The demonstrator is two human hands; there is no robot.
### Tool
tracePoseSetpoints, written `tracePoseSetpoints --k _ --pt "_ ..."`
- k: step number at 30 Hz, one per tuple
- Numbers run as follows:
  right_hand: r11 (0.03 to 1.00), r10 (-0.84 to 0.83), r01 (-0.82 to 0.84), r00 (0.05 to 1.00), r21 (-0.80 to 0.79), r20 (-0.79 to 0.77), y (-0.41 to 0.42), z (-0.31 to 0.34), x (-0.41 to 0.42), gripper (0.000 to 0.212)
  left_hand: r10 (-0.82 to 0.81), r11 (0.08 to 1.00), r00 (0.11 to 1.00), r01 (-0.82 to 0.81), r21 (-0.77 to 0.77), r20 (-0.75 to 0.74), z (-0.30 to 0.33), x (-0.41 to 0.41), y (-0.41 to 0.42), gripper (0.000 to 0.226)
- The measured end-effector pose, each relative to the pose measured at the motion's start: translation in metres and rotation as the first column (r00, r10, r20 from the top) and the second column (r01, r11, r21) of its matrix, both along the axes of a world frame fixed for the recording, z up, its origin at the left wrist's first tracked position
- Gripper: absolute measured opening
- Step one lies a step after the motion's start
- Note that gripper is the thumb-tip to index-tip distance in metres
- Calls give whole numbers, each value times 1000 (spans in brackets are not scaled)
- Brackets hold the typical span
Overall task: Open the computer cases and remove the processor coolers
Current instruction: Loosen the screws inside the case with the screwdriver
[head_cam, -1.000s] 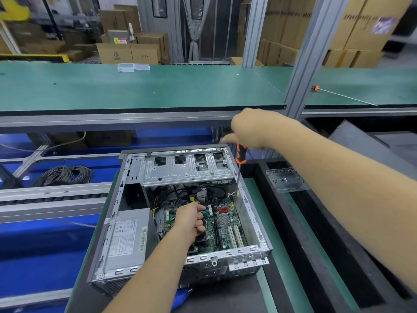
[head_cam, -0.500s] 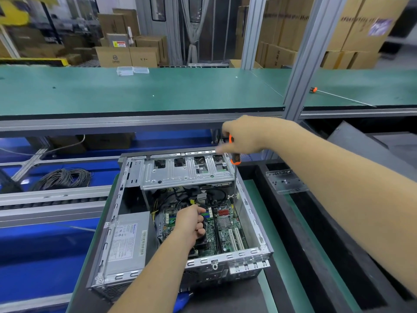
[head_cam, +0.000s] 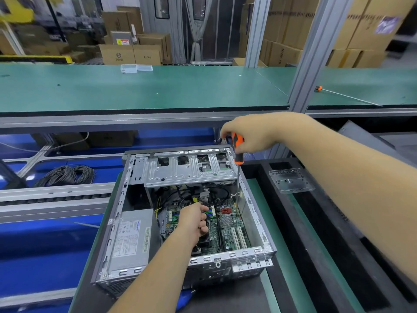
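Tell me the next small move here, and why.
Probably lower the long orange-handled screwdriver, held by the right hand, onto a cooler screw. Its shaft already reaches into the open grey metal computer case, and the left hand grips the black processor cooler.

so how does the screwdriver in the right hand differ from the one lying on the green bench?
The held screwdriver stands near upright, its shaft running down inside the open computer case, gripped by the right hand. The bench screwdriver lies flat and untouched on the green bench, its long thin shaft fully visible. Its handle looks smaller at that distance. Both have orange-and-black handles.
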State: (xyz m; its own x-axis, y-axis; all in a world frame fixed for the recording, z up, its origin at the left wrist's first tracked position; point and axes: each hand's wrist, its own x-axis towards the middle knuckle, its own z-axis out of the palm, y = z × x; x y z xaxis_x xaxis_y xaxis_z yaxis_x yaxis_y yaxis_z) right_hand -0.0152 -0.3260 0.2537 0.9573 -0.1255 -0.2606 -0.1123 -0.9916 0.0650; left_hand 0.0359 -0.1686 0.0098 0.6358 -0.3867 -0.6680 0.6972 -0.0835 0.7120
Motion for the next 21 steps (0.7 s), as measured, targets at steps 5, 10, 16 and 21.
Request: tracePoseSetpoints --k 5,10,16,21 --pt "987 6 11 994 -158 106 1 -9 5 32 0 1000 1000 0 -8 -5 0 0 1 20" --pt "997 -73 74 997 -38 24 5 -2 2 31 -1 1000 1000 1 9 0 1 -1 1 21" --pt "999 -17 18 999 -35 47 4 -2 1 16 -2 1000 1000 2 7 1 -1 0 1 21" --pt "983 -71 89 991 -163 115 5 -4 3 40 0 1000 1000 0 7 6 -2 0 1 21"
